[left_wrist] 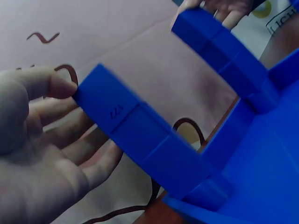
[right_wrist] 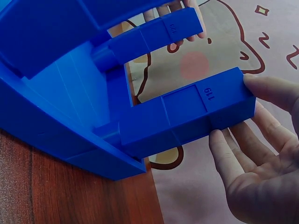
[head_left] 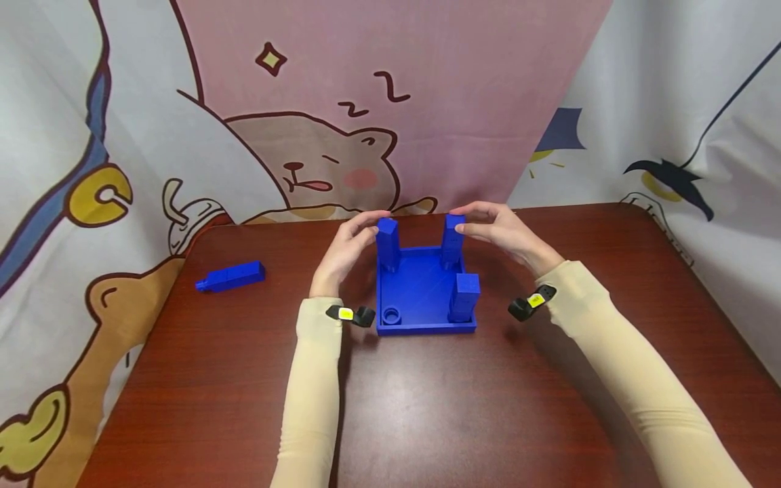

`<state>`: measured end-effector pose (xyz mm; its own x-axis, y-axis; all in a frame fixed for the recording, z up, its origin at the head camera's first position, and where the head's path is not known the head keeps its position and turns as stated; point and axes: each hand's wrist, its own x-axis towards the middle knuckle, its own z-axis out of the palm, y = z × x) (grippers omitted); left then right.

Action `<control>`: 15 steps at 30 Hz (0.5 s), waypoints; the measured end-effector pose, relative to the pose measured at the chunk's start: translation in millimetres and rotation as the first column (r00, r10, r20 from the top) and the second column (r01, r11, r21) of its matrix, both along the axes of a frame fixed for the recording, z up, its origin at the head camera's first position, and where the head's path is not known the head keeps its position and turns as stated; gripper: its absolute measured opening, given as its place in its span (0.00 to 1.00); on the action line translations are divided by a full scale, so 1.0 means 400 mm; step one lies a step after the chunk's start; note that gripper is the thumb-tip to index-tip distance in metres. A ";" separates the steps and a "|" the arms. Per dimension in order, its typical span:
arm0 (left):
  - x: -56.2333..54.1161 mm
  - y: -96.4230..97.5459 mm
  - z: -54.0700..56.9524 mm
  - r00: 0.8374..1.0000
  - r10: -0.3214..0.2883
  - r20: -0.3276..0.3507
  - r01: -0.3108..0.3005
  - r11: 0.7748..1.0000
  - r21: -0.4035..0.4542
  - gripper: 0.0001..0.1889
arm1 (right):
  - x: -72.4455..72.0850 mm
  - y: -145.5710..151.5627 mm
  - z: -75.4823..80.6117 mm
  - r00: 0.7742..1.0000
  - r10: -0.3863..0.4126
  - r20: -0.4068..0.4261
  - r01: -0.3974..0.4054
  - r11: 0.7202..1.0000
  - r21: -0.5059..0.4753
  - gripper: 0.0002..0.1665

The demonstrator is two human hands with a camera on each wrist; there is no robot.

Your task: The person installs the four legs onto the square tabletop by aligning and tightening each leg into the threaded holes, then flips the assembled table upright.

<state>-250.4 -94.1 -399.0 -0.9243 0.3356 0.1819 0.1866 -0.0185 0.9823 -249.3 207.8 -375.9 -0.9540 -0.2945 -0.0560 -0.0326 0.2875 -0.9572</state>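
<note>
A blue square tray-like base with a low rim lies on the table. Blue square legs stand at three of its corners. My left hand holds the far left leg near its top, thumb and fingers about it. At the far right leg, my right hand pinches the upper end; the number 119 shows on that leg in the right wrist view. The near right leg stands untouched. A round socket shows at the near left corner. Both held legs meet the base at their lower ends.
On the left of the brown table lies a loose blue leg, its narrow threaded-looking end pointing left. A cartoon-printed curtain hangs behind the table's far edge and along its sides.
</note>
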 end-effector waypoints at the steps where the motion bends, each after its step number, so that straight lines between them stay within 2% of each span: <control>1: -0.003 -0.002 -0.001 1.000 -0.019 0.002 0.019 1.000 0.006 0.18 | 0.000 0.000 0.000 1.000 0.000 0.000 0.000 1.000 -0.001 0.25; 5: -0.009 -0.004 -0.004 0.998 -0.064 0.002 0.064 0.997 0.040 0.19 | 0.001 -0.002 0.002 1.000 -0.003 0.001 0.003 1.000 0.001 0.25; 10: -0.005 -0.005 -0.001 0.998 -0.067 -0.016 0.068 0.996 0.052 0.19 | 0.001 -0.002 0.002 1.000 0.000 0.003 0.000 1.000 0.012 0.25; 12: 0.001 -0.007 0.005 0.999 -0.034 -0.032 0.034 0.999 0.020 0.19 | 0.001 0.000 0.002 1.000 0.004 0.005 -0.004 1.000 0.018 0.25; 15: 0.014 -0.006 0.022 0.996 0.061 -0.069 -0.065 0.996 -0.057 0.18 | 0.001 0.002 0.002 1.000 0.003 0.004 -0.003 1.000 0.024 0.26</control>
<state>-244.9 -96.6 -390.1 -0.9303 0.2889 0.2260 0.2514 0.0535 0.9664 -248.9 208.7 -374.9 -0.9528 -0.2962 -0.0668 -0.0298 0.3101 -0.9502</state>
